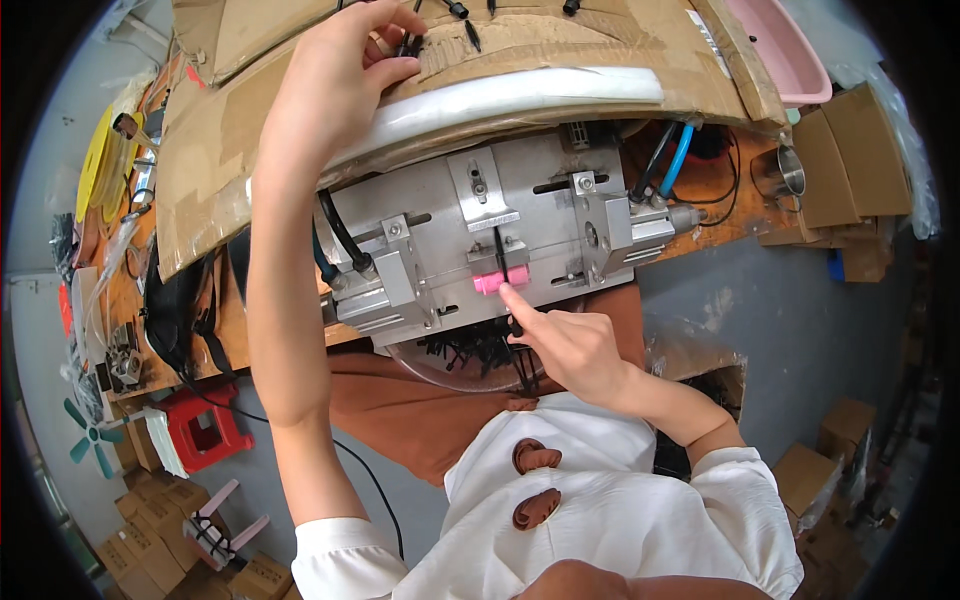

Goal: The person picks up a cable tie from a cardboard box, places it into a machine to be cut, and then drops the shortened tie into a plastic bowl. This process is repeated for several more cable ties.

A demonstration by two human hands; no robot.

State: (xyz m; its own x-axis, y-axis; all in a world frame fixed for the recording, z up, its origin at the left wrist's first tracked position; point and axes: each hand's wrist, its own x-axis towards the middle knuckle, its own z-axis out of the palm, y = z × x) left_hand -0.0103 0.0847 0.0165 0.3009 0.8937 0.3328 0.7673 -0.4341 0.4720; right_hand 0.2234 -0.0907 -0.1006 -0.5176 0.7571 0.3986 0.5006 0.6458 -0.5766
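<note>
Just ahead of the right hand, at its outstretched index fingertip, sits a pink piece, with a slim black rod running from it toward the metal fixture. The other right fingers curl under; something dark shows beneath them, but whether they pinch it I cannot tell. Farther forward and to the left, the left hand has thumb and fingers bent around small black parts on the cardboard; whether they are pressed together is hidden.

The step in hand looks like seating or steadying the rod at the pink piece while the left hand picks among the parts. The next move seems to call for the index finger to clear the fixture.

On either side of that finger stand metal clamp blocks, narrowing its room. Between the two hands, a white padded roll edges the cardboard, so the left forearm must reach over it. Below the right fingers lies a clear bowl of black pieces.
</note>
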